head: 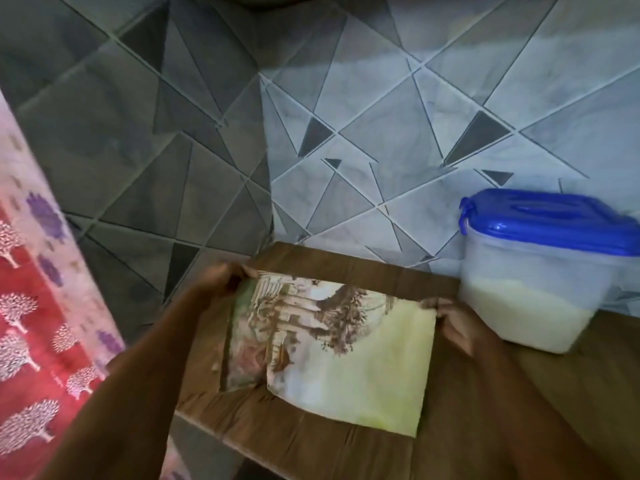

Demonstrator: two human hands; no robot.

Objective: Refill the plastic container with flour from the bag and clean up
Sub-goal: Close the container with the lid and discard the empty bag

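On wooden table | hands blurred, gripping flat bag

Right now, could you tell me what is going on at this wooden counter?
A person holds a flat, printed bag over the wooden counter, the left hand gripping its far left corner and the right hand its right edge. The bag looks empty or nearly so. To the right stands the plastic container, partly filled with flour, its blue lid on. The refill seems done, with tidying under way.

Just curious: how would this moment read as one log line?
left hand, right hand: hold flat bag on wooden table | container: blue lid on, part-filled
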